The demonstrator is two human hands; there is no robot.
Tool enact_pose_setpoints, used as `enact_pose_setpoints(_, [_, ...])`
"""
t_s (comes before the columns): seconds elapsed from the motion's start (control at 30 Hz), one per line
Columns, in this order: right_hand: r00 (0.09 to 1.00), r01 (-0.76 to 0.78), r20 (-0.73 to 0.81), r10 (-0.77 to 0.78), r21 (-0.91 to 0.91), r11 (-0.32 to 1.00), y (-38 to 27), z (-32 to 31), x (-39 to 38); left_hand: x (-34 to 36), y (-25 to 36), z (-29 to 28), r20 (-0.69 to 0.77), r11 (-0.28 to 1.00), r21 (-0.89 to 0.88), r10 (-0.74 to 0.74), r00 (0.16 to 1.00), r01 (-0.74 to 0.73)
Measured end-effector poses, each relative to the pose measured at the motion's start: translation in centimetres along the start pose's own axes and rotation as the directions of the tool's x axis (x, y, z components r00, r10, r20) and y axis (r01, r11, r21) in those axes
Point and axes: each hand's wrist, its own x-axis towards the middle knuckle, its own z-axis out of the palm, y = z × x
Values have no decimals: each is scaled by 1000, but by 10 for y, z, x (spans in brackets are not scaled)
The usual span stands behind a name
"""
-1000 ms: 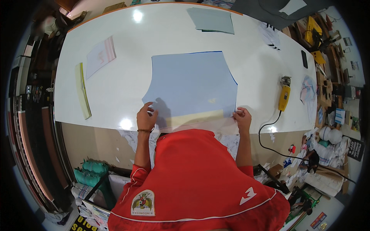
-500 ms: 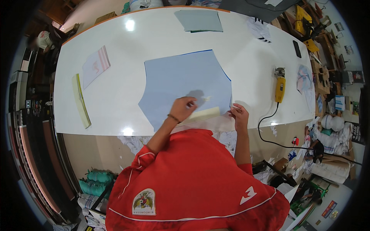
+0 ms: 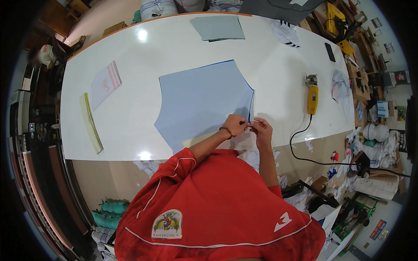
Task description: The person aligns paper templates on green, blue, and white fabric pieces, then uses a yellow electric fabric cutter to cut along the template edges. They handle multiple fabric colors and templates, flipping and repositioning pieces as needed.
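A stack of light blue fabric panels (image 3: 202, 98) with curved sides lies before me on the white table, a darker blue layer showing along its edge. At its near right corner my two hands almost meet. The fingers of my left hand (image 3: 236, 126) are closed at the fabric's edge. Facing it, my right hand (image 3: 262, 131) pinches the same corner, and the darker blue edge is slightly raised there. A pale yellow strip (image 3: 193, 142) lies along the panel's near edge, partly hidden under my left forearm.
A yellow handheld rotary cutter (image 3: 312, 98) lies to the right, its black cord running off the table (image 3: 130, 126). Grey-green panels (image 3: 220, 28) lie at the far side. On the left are a pink-striped white piece (image 3: 106, 85) and a folded yellow strip (image 3: 92, 126). A phone (image 3: 329, 52) lies far right.
My left hand has moved right, from over the panel to the corner beside my right hand. The right hand has shifted slightly inward, and the view has shifted a little.
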Motion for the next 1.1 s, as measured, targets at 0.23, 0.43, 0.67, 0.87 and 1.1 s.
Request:
enact_pose_setpoints(0.23, [973,148,-122,-194,-308,940,1,-27,10,-46,-39,-65,-504,937,-348,-161,848,-28])
enact_pose_setpoints(0.43, [954,184,-127,-270,-463,867,23,-59,16,-182,-133,-184,-866,820,-493,-433,250,-289])
enact_pose_setpoints(0.67, [960,174,-81,-267,-573,800,25,-66,27,-298,-190,-222,-755,762,-582,-636,-158,-284])
enact_pose_setpoints(0.87, [969,156,-76,-234,-542,825,21,-62,25,-314,-190,-226,-685,706,-625,-700,-199,-331])
enact_pose_setpoints(1.1, [974,148,-60,-221,-569,809,19,-65,25,-324,-208,-230,-698,781,-543,-624,-352,-307])
